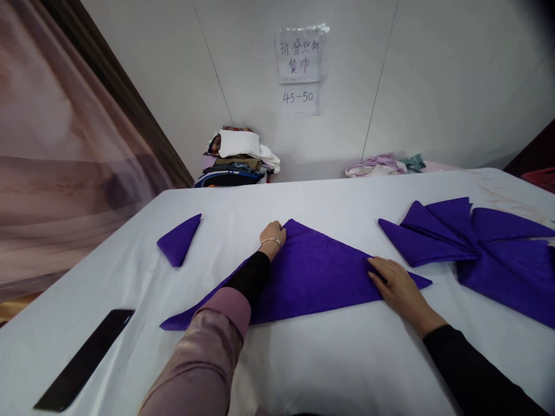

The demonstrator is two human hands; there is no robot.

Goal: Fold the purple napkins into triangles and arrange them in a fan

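A purple cloth napkin (321, 271), folded into a wide triangle, lies before me with its long edge towards me and its peak at the back. My left hand (273, 234) is closed at the napkin's upper left edge, right beside the peak, apparently pinching the cloth. Over the napkin's right corner rests my right hand (393, 282), palm down with fingers stretched out on the fabric. My left forearm hides part of the left side of the cloth.
The white-covered table (329, 370) also bears a small folded purple napkin (180, 240) at left, a dark flat object (87, 358) nearer me, and fan-like folded purple napkins (511, 254) at right. Piled fabrics (238, 156) and crumpled cloths (381, 166) sit beyond the far edge.
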